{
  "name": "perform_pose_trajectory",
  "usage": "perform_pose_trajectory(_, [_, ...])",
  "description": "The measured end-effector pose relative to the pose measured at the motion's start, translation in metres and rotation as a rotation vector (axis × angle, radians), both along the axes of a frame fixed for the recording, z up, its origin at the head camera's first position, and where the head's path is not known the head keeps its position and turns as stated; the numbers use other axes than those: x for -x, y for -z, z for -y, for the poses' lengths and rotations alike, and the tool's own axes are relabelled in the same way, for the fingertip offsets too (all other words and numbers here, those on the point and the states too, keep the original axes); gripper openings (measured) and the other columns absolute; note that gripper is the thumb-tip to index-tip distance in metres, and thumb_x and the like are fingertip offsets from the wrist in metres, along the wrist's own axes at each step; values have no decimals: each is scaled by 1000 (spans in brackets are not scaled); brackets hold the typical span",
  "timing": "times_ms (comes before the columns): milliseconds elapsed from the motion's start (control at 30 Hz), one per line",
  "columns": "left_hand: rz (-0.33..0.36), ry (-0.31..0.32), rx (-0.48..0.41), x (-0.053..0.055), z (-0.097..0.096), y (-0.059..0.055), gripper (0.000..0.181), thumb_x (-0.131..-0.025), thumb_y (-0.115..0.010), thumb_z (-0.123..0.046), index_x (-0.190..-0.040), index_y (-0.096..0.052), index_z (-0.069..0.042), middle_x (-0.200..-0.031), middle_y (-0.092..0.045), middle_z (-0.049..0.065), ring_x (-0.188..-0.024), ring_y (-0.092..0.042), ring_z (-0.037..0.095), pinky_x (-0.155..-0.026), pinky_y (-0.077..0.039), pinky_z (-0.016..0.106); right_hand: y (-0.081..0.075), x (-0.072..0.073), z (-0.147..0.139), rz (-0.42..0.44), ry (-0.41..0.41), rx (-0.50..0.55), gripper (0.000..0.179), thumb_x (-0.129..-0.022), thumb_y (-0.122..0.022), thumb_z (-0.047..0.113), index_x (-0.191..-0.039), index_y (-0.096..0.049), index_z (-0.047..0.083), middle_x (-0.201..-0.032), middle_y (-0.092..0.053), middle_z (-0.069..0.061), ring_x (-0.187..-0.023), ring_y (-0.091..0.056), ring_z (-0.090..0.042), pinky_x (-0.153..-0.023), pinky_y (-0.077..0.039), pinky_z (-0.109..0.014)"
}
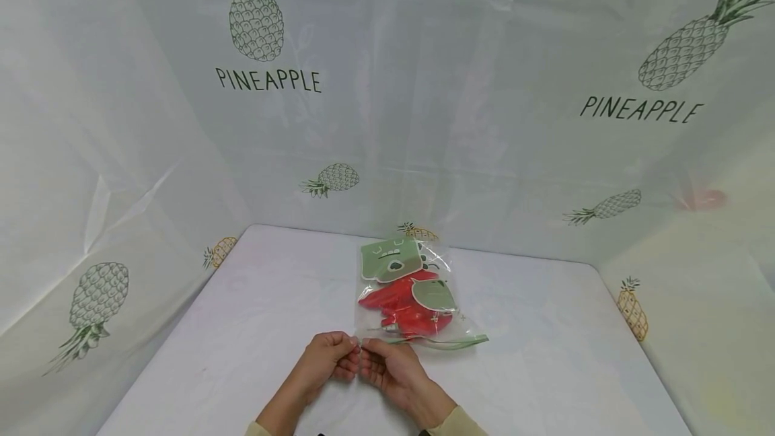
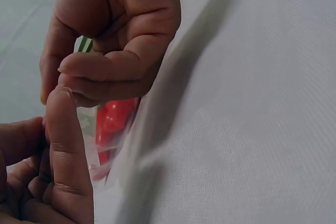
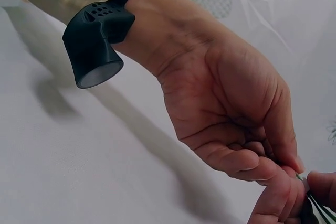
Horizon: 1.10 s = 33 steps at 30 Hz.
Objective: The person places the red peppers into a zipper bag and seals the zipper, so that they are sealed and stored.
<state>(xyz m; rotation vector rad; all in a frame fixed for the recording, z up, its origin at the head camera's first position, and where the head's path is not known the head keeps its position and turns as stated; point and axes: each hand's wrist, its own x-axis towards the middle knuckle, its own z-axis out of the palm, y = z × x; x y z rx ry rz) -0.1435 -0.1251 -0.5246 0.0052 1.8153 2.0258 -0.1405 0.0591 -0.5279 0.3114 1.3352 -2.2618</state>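
Note:
A clear zip bag [image 1: 434, 295] with green cartoon prints lies on the white table, its zip edge towards me. Through the plastic show red objects [image 1: 396, 296]; their kind is hard to make out. My left hand [image 1: 335, 357] and right hand [image 1: 396, 372] meet at the left end of the bag's green zip strip [image 1: 451, 344]. Thumb and fingers of each pinch there, tips nearly touching. The right wrist view shows the strip's end between the right hand [image 3: 226, 114] and the left thumb [image 3: 323, 186]. Fingers hide the exact spot held.
The white table [image 1: 545, 355] extends to both sides of the bag. Pale curtains [image 1: 424, 86] printed with pineapples enclose it at the back and sides. A black wrist device [image 3: 97, 51] sits at the right sleeve.

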Motion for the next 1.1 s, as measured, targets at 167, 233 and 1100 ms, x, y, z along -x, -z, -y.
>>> perform_pose_trajectory(167, [-3,-18,7,1,3,0,28,-109,-60,-21,-97,-67,4,-80,-67,2,-68,-68,11,-60,-62,23,-2,2,-4,2,8,-7,14,-98,-72,14,-99,-78,1,-79,-76,-1,-68,-71,-8,-68,-64,-22])
perform_pose_trajectory(233, [-3,-23,7,2,4,1,29,-109,-60,-21,-98,-67,5,-80,-67,2,-68,-68,11,-60,-62,23,-3,2,-5,8,10,-14,15,-98,-72,14,-101,-78,0,-79,-76,-1,-69,-71,-8,-68,-64,-22])
perform_pose_trajectory(1100, [8,-71,-8,1,-1,-1,30,-108,-62,-20,-103,-68,9,-83,-71,3,-70,-71,10,-63,-64,23,-3,5,-14,9,-14,1,17,-101,-69,17,-104,-75,1,-85,-79,-4,-77,-77,-12,-80,-68,-34])
